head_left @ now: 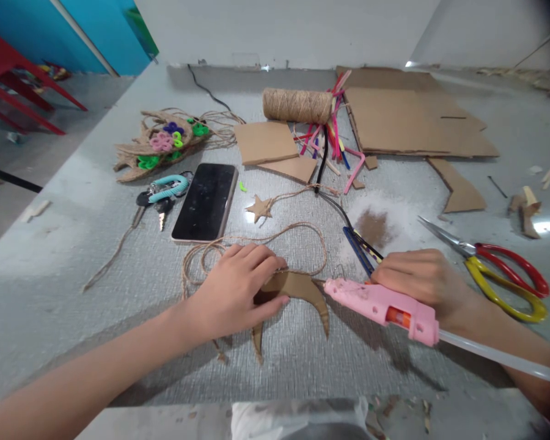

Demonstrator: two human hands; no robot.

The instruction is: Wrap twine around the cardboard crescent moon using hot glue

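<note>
My left hand (238,287) pinches a crescent-shaped cardboard piece (302,293) against the grey table, with jute twine (302,235) looping away from it. My right hand (421,281) grips a pink hot glue gun (380,305). The gun's nozzle points left and touches the crescent's upper edge. A clear glue stick (499,357) sticks out behind the gun. A small cardboard star (260,208) tied to twine lies just beyond the crescent.
A phone (206,200) and keys (162,195) lie at centre left beside a twine crescent with coloured loops (160,143). A twine spool (297,105), cardboard sheets (407,119) and pipe cleaners (334,140) sit at the back. Red-and-yellow scissors (499,269) rest at right.
</note>
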